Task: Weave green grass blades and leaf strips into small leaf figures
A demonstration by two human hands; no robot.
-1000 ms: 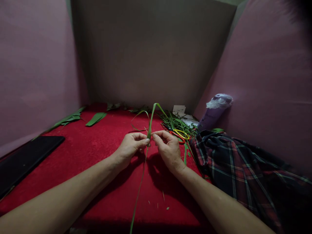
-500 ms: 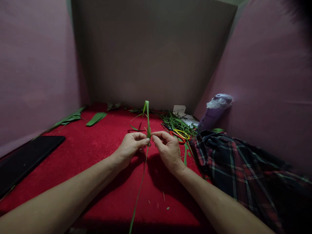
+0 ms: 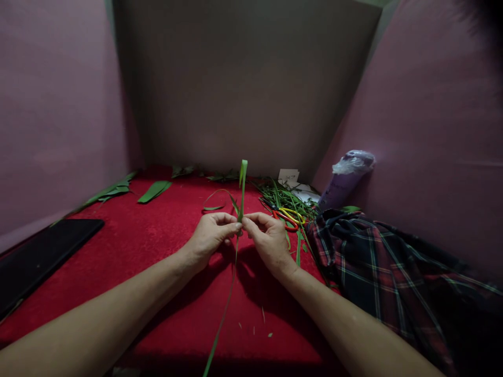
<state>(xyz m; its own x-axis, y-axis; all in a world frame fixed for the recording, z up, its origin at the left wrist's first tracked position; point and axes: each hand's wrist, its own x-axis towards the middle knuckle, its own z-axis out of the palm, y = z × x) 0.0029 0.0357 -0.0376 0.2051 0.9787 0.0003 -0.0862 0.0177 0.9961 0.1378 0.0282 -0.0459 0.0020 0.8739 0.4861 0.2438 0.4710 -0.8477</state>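
Note:
Between my two hands is a folded green leaf strip [image 3: 243, 188], standing upright with its top bent over. My left hand [image 3: 214, 233] pinches its base between thumb and fingers. From the other side, my right hand [image 3: 269, 238] closes its thumb and index finger on the same base, the fingertips of both hands nearly meeting. A thin curled end [image 3: 214, 208] loops out to the left. Below the hands a long narrow strand [image 3: 223, 314] hangs toward the table's near edge. The fold itself is partly hidden by my fingertips.
Red cloth [image 3: 157, 303] covers the table. Scissors with red and yellow handles [image 3: 291, 215] lie by a heap of leaf strips [image 3: 281, 193]. A plaid garment [image 3: 377, 262], a purple wrapped roll [image 3: 346, 178], a black flat object [image 3: 51, 256] and a broad leaf [image 3: 155, 191] lie around.
My right fingertips have closed in on the strip's base from slightly apart. The strip's bent top has shifted right, and its curled end now loops farther left.

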